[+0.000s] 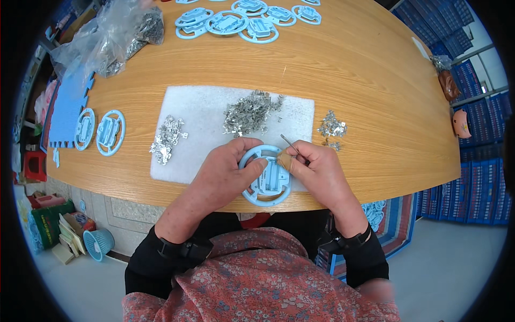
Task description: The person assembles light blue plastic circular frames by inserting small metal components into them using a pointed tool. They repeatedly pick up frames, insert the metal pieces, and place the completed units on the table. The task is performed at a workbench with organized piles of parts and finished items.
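Note:
A light blue toy steering wheel part (274, 180) with a compartment in its middle is held up at the table's near edge. My left hand (217, 174) grips it by the left side, thumb lying over the hub. Between the fingers of my right hand (326, 174) is a thin metal rod-like tool (288, 142), its tip pointing up and left; its exact kind is unclear. Tan tape wraps a fingertip of that hand, which touches the wheel's upper right rim. Just beyond my hands, a pile of small metal clips (249, 114) lies on a white foam sheet (201, 102).
More metal pieces lie at the sheet's left (168, 137) and on the wood at its right (332, 126). Two blue wheels (109, 132) rest beside a blue foam mat (68, 110). Several wheels (226, 23) are stacked at the back, near plastic bags (107, 40) of metal parts.

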{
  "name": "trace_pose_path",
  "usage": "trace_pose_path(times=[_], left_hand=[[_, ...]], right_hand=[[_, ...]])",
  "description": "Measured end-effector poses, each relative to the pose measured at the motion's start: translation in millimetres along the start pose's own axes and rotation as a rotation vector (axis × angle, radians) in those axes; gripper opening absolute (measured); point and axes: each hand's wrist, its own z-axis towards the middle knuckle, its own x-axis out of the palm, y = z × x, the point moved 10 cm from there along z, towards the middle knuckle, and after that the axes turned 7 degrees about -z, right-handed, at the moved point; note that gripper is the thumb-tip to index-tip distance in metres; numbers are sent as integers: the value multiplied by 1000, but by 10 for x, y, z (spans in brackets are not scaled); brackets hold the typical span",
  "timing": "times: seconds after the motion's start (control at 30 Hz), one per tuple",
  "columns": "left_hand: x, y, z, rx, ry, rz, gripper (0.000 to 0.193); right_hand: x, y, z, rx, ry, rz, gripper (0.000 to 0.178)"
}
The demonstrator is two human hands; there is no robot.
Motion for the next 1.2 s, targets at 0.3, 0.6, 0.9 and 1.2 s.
trace_pose_path(times=[0.3, 0.6, 0.9, 1.2], left_hand=[[0, -21, 5, -8, -4, 10, 37], [1, -52, -16, -53, -12, -17, 37], [-8, -26, -4, -58, -22, -29, 37], [-2, -28, 1, -58, -6, -53, 37]], right_hand=[[-13, -34, -30, -16, 0, 97, 21], [-101, 93, -112, -159, -134, -21, 18], [-129, 180, -299, -237, -206, -258, 24], [-28, 589, -196, -462, -219, -573, 19]])
